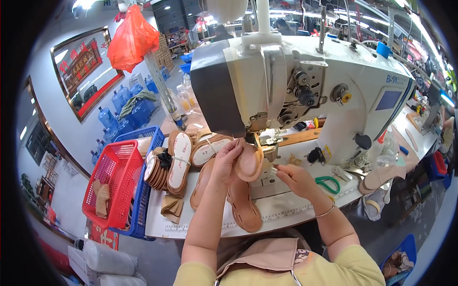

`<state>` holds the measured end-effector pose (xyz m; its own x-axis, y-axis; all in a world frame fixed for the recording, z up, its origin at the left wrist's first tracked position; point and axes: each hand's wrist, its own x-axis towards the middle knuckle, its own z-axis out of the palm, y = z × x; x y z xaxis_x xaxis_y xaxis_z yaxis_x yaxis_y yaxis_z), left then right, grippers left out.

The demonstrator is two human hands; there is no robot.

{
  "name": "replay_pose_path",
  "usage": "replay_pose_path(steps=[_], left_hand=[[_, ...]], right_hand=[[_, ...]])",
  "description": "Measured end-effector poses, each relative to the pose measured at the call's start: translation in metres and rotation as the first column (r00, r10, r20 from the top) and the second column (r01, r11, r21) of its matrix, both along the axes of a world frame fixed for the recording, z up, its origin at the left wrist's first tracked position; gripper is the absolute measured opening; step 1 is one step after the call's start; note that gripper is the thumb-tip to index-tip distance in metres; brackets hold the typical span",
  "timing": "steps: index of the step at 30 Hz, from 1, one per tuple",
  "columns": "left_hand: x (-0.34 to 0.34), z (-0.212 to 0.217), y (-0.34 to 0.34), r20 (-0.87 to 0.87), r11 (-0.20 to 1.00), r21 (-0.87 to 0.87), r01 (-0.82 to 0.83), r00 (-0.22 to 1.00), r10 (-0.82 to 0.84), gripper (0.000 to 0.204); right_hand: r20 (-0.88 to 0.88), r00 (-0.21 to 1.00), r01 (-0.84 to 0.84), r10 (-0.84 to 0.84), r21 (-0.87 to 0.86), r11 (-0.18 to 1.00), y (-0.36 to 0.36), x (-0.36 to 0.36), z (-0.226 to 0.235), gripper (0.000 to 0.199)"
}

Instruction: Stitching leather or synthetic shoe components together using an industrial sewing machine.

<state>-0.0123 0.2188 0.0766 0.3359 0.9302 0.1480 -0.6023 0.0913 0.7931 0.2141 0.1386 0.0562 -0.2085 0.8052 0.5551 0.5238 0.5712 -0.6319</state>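
Observation:
Under the head of a white sewing machine (267,81), my left hand (228,161) pinches the edge of a tan leather insole (249,167). The insole is lifted and tilted beside the needle area. Just right of it, my right hand (296,181) has its thumb and fingers pressed together; whatever they hold is too small to make out. Below the held insole, a tan insole with slits along its edge (245,207) lies over the table's front. Another tan piece (202,183) is partly hidden behind my left forearm.
Bundled insoles (179,159) stand at left beside a red basket (114,181) and a blue crate (139,214). Green-handled scissors (328,185) lie right of my right hand. A ruler strip (281,214) runs along the table's front. More leather pieces (381,177) lie at right.

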Motion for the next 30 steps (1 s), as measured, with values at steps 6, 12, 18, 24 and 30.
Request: replay_pose_path(steps=[6,12,18,24,30], left_hand=[[-0.035,-0.009,-0.054,0.134,0.991,-0.100,0.093,0.988,-0.079,0.031],[-0.041,-0.022,-0.091,-0.017,0.988,-0.071,-0.135,0.991,0.134,0.034],[-0.038,-0.030,-0.099,-0.167,0.971,0.002,-0.241,0.957,0.237,0.038],[-0.037,-0.046,-0.094,-0.019,0.982,-0.166,-0.093,0.996,0.091,0.033],[-0.025,-0.052,-0.095,-0.043,0.983,-0.124,-0.135,0.990,0.131,0.033]], right_hand=[[0.155,0.986,0.060,-0.066,0.046,0.997,-0.036,-0.019,0.042,0.022],[0.370,0.921,0.058,-0.124,0.185,0.981,-0.044,-0.058,0.066,0.016],[0.562,0.821,0.002,-0.103,0.178,0.984,-0.036,-0.075,0.065,0.014],[0.568,0.818,0.016,-0.091,0.135,0.991,-0.039,-0.055,0.064,0.015],[0.566,0.820,0.030,-0.084,0.104,0.994,-0.045,-0.057,0.059,0.015]])
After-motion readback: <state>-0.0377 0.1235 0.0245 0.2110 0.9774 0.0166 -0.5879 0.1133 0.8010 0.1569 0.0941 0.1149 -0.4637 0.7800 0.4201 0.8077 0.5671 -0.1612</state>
